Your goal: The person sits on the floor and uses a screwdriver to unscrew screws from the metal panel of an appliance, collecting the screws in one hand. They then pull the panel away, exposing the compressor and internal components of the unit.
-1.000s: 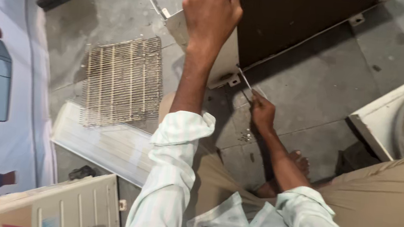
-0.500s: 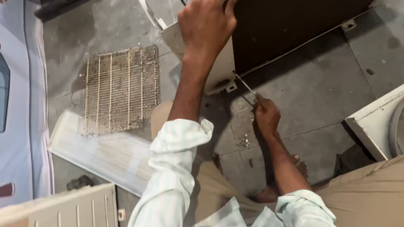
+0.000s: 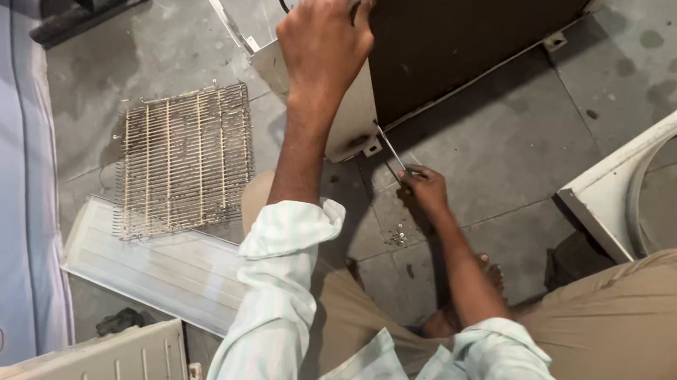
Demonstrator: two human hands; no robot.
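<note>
On the grey floor, left hand (image 3: pixel 325 38) clamps the cabinet (image 3: pixel 464 36) edge; right hand (image 3: pixel 425 188) grips a screwdriver (image 3: pixel 391 153).

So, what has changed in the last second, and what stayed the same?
Little changed. The left hand keeps its hold on the upper edge of the appliance casing. The right hand still holds the screwdriver against the casing's lower corner. The camera moved a bit, so everything sits lower in view. The wire grille and white panel lie as before.
</note>
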